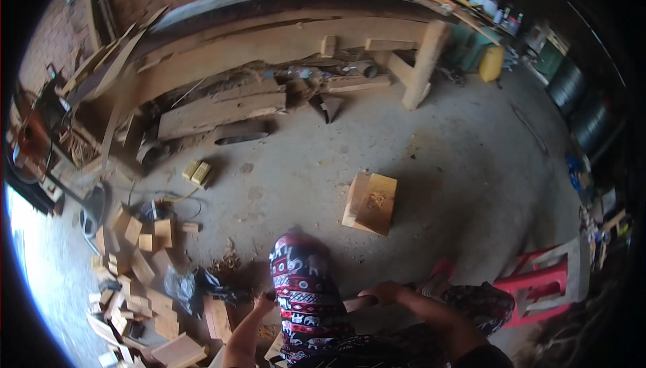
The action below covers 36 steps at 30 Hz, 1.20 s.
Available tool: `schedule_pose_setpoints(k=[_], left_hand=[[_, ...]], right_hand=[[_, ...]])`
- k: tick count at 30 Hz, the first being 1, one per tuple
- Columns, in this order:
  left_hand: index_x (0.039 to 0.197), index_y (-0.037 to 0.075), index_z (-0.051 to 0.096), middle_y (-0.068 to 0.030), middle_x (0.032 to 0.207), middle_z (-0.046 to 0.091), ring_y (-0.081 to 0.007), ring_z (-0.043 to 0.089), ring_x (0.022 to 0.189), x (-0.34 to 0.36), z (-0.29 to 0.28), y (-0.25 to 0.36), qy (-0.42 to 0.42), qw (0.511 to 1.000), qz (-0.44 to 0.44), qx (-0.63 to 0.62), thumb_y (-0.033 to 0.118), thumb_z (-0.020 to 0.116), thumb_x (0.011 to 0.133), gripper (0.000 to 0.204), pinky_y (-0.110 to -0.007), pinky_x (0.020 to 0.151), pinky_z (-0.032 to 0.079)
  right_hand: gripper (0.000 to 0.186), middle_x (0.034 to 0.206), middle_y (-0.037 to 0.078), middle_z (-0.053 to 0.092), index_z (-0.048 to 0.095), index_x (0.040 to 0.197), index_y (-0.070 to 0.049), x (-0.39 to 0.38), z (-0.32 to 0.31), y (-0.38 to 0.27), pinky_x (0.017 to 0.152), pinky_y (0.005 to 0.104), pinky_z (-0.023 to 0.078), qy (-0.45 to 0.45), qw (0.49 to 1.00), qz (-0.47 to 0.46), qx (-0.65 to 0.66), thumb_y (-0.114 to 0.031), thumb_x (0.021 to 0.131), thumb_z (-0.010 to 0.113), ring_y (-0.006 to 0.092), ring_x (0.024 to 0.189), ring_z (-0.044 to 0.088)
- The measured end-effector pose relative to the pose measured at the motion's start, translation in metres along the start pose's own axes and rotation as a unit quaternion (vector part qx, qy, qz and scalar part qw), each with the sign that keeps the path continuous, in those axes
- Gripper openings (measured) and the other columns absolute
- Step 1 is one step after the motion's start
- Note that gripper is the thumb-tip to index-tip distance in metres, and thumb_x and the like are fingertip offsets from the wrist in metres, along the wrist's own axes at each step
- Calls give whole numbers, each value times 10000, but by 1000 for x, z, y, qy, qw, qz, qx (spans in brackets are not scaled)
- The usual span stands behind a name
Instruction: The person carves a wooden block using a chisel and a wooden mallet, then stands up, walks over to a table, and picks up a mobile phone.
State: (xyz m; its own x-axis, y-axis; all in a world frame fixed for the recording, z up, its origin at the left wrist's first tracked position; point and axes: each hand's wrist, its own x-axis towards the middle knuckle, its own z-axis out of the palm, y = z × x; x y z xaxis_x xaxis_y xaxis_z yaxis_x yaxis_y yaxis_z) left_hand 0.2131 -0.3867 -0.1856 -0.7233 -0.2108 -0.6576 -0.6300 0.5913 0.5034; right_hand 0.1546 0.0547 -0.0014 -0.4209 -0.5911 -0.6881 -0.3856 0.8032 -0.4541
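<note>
My left hand is closed beside my left knee, near a small dark end of something; what it grips is mostly hidden. On the other side of that leg, my right hand is curled over a pale wooden bar, which runs behind the patterned trouser leg. Whether both hands hold the same piece cannot be made out. Ahead on the concrete floor stands a squared wooden block, shavings on its top.
Many cut wood blocks lie heaped at the left, with a clear plastic bag among them. A long heavy workbench spans the back. A red plastic stool stands at right. A yellow jug and metal drums sit farther off.
</note>
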Motion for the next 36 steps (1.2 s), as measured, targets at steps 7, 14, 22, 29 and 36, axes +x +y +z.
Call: schedule_pose_setpoints(k=[7,14,22,29,36], left_hand=[[1128,50,619,-159,1025,662,-264,651,880,-9,-4,31,-13,998,2,-61,364,726,732,517,-374,748,524],[1113,36,613,-132,1021,646,-220,623,877,-29,-23,49,-10,993,34,-115,342,661,795,444,-338,735,506],[1096,21,606,-101,1016,629,-169,590,873,-45,-41,63,-12,972,56,-228,318,586,867,376,-297,720,485],[1081,8,600,-74,1012,613,-125,562,870,-44,-82,110,-10,909,179,-377,297,521,929,335,-261,707,467],[1106,17,589,-53,963,609,-148,584,866,-137,-174,302,64,856,450,-246,404,586,939,421,-310,753,489]], right_hand=[[659,1050,98,645,518,1324,-232,33,10,-35,773,457,513,183,979,-77,-50,-96,697,667,329,951,645],[635,967,100,664,565,1255,-233,25,0,-37,757,462,509,147,984,-86,-51,-69,649,667,332,928,649],[603,888,154,674,579,1263,-247,76,14,-60,748,454,499,269,948,-168,22,-113,681,661,345,862,657],[499,914,164,673,551,1314,-202,34,20,-39,776,457,511,340,928,-84,127,-294,833,644,337,872,658],[464,1187,176,622,525,1289,-92,-199,-45,-20,956,447,451,391,909,120,78,-235,858,622,365,1121,568]])
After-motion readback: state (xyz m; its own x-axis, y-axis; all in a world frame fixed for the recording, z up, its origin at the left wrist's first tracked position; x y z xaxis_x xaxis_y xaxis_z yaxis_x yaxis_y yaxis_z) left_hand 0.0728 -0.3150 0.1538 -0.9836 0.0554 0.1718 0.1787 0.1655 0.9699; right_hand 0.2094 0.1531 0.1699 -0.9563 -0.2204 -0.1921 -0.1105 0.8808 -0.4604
